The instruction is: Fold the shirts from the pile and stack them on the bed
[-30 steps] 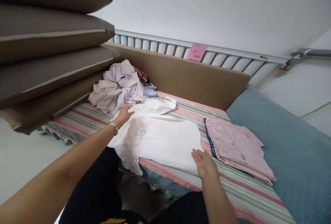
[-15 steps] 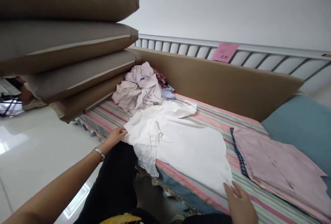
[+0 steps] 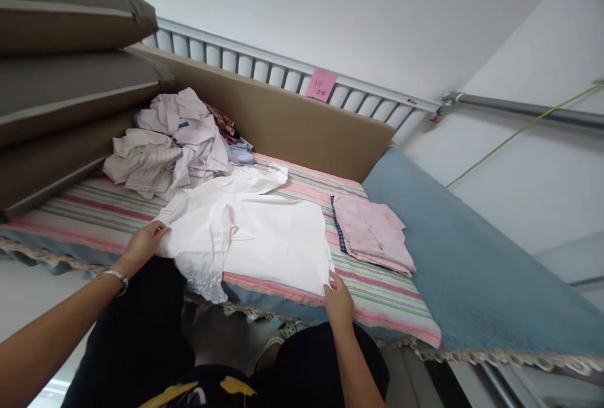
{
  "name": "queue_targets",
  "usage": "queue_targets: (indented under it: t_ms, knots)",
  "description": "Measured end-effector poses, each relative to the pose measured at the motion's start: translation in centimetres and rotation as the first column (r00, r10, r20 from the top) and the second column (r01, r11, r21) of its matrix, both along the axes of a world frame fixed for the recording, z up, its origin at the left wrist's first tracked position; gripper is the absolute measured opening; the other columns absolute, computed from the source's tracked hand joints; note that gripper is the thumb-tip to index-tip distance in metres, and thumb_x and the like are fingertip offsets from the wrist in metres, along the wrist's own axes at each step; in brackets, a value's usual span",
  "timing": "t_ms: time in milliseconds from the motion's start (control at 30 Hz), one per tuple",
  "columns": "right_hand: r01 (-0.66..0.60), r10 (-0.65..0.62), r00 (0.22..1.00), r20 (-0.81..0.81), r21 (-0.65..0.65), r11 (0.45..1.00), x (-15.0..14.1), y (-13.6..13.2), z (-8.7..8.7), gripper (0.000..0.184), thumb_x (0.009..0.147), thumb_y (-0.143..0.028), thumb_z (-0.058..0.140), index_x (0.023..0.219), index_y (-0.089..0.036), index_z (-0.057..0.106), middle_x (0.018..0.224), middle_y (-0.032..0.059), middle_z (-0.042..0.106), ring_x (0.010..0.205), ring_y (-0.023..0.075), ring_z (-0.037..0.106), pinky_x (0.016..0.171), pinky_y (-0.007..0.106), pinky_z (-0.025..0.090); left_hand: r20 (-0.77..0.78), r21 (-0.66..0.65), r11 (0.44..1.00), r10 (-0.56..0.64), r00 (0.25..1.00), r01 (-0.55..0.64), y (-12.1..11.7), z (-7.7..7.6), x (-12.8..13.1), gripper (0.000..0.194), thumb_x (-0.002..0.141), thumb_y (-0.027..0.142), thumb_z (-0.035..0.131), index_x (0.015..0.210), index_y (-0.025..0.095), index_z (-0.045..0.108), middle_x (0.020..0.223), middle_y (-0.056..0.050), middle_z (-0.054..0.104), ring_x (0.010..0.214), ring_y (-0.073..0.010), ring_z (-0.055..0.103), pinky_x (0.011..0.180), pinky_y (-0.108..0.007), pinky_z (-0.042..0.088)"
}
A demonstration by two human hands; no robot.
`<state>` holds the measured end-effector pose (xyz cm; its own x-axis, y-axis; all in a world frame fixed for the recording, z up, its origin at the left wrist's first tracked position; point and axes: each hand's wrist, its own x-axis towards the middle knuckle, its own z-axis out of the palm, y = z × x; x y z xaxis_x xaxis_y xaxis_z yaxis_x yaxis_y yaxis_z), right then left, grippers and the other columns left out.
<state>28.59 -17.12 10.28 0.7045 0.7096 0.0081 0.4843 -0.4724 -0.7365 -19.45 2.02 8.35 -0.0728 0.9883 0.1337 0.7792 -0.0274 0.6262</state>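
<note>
A white shirt (image 3: pixel 278 235) lies spread out on a striped cloth, one sleeve stretched toward the back and the other hanging over the near edge. My left hand (image 3: pixel 147 241) pinches the shirt near its shoulder and collar end. Down at the hem's near corner, my right hand (image 3: pixel 338 298) grips the fabric between thumb and fingers. Beyond the hem sits a neat stack of folded pink clothes (image 3: pixel 372 229), with a dark checked garment showing at its left side.
A heap of crumpled shirts (image 3: pixel 189 137) rests at the back left beside stacked grey-brown cushions (image 3: pixel 70 81). The striped cloth (image 3: pixel 302 175) covers a blue bed surface (image 3: pixel 453 270). Behind stand a brown board (image 3: pixel 292 115), a metal railing and a pink note (image 3: pixel 321 84).
The camera view has swung to the right, bringing more of the blue surface and the far wall into sight. Both hands keep their hold, and the shirt lies much the same.
</note>
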Motion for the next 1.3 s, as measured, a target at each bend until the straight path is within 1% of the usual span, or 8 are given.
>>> queue_targets:
  t_ms: [233,433,700,767,867,1000,1167,1300]
  knots:
    - [-0.018,0.02,0.999,0.045,-0.05,0.999,1.0,0.0,0.4,0.056,0.069,-0.044,0.048,0.116,-0.014,0.058,0.092,0.0098,0.065,0.087,0.027,0.059,0.078,0.037,0.044,-0.114,0.074,0.997,0.006,0.993,0.003,-0.5,1.2,0.7,0.03,0.084,0.044,0.039,0.089,0.02,0.056,0.083,-0.005,0.066,0.078,-0.0195,0.059,0.07,-0.025,0.039]
    - [-0.051,0.079,0.991,0.105,-0.248,0.967,1.1,-0.3,-1.0,0.056,0.07,-0.047,0.041,0.117,-0.02,0.056,0.1,0.0103,0.065,0.088,0.0278,0.061,0.079,0.039,0.045,-0.234,-0.074,0.997,-0.01,0.972,-0.008,-0.5,1.2,1.1,0.023,0.086,0.038,0.044,0.088,0.022,0.06,0.077,-0.005,0.067,0.077,-0.0208,0.062,0.067,-0.026,0.038]
    - [-0.153,0.194,0.976,0.102,-0.315,0.937,3.5,0.2,-2.1,0.059,0.068,-0.045,0.039,0.116,-0.013,0.054,0.094,0.0156,0.067,0.082,0.0321,0.063,0.078,0.044,0.048,-0.302,-0.111,0.994,-0.017,0.953,-0.017,-1.4,1.9,1.6,0.024,0.09,0.035,0.043,0.095,0.021,0.061,0.088,-0.008,0.069,0.085,-0.0203,0.063,0.072,-0.026,0.039]
    - [-0.149,0.225,0.94,0.256,-0.285,0.947,2.6,0.4,-1.4,0.06,0.069,-0.041,0.038,0.118,-0.01,0.053,0.101,0.0195,0.065,0.091,0.0354,0.061,0.084,0.048,0.046,-0.319,-0.112,0.994,-0.02,0.948,-0.017,-1.6,1.9,1.8,0.024,0.09,0.036,0.042,0.097,0.021,0.06,0.089,-0.009,0.069,0.087,-0.021,0.063,0.073,-0.027,0.039]
    - [-0.286,0.277,0.831,0.482,-0.056,0.957,-1.0,1.4,-0.2,0.062,0.073,-0.042,0.036,0.12,-0.005,0.053,0.122,0.0247,0.055,0.118,0.038,0.047,0.1,0.052,0.035,-0.345,-0.122,0.992,-0.024,0.938,-0.019,-1.7,1.9,2.0,0.026,0.091,0.037,0.041,0.099,0.021,0.059,0.09,-0.01,0.069,0.088,-0.0218,0.064,0.073,-0.028,0.04]
    - [-0.471,0.402,0.854,0.33,0.162,0.867,-6.0,3.3,-0.9,0.058,0.071,-0.049,0.048,0.116,-0.013,0.057,0.135,0.0168,0.048,0.135,0.0306,0.03,0.111,0.05,0.02,-0.384,-0.13,0.991,-0.026,0.923,-0.026,-1.7,1.9,2.2,0.029,0.092,0.038,0.038,0.102,0.019,0.057,0.092,-0.011,0.069,0.089,-0.0222,0.064,0.074,-0.028,0.041]
    - [-0.416,0.392,0.883,0.26,0.043,0.908,-4.0,2.5,-3.7,0.052,0.07,-0.052,0.051,0.111,-0.022,0.062,0.137,0.0106,0.048,0.137,0.0305,0.026,0.11,0.057,0.013,-0.412,-0.141,0.989,-0.023,0.911,-0.039,-1.5,2.0,2.3,0.028,0.091,0.039,0.039,0.1,0.019,0.057,0.089,-0.01,0.069,0.086,-0.0219,0.064,0.072,-0.028,0.042]
    - [-0.348,0.335,0.853,0.4,-0.043,0.936,-2.1,1.6,-2.8,0.05,0.08,-0.05,0.039,0.11,-0.017,0.063,0.132,0.0159,0.051,0.133,0.0335,0.033,0.106,0.058,0.022,-0.401,-0.142,0.989,-0.018,0.916,-0.042,-1.2,1.6,2.3,0.026,0.091,0.039,0.042,0.098,0.02,0.057,0.089,-0.009,0.069,0.086,-0.0214,0.064,0.073,-0.029,0.042]
